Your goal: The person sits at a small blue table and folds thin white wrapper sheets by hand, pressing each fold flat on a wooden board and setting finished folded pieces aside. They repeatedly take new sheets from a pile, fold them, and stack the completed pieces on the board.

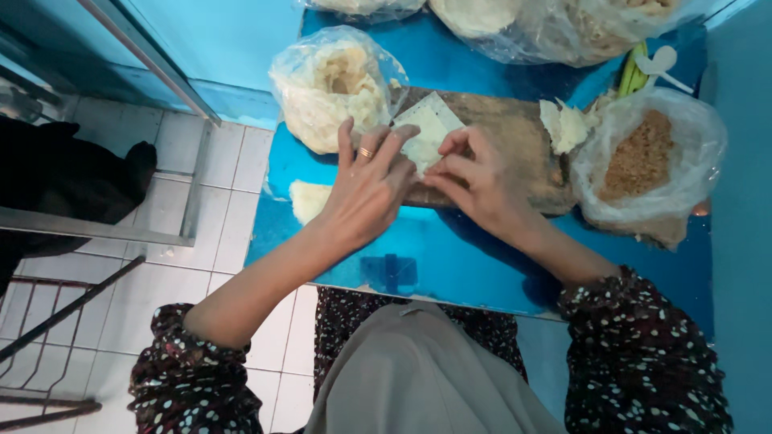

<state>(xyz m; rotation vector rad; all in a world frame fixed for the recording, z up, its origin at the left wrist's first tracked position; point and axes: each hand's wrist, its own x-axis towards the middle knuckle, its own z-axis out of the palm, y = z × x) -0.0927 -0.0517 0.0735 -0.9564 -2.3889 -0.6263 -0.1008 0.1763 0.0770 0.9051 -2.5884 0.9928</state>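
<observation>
Fingertips of both hands are partly hidden where they overlap on the pale square wrapper (428,133), so it cannot be told exactly how much of the sheet is gripped. Bags along the top edge are cut off by the frame, and their contents are only seen as pale, crumpled sheets.

The left hand (366,189) is laid flat with its fingers spread, a ring being worn on one of them, and its fingertips are pressed onto the lower left part of the wrapper. The right hand (474,181) is half curled, and the wrapper's lower right edge is pinched between thumb and forefinger. The wrapper is lying on a worn wooden board (515,137), which is set on a shiny blue table (450,249).

A clear bag of pale wrappers (330,84) is placed just beside the board on the left, and a small pale stack (307,199) is seen below it. A bag of brown crumbs (643,161) is set at the board's right end, with a few white pieces (567,124) beside it.
</observation>
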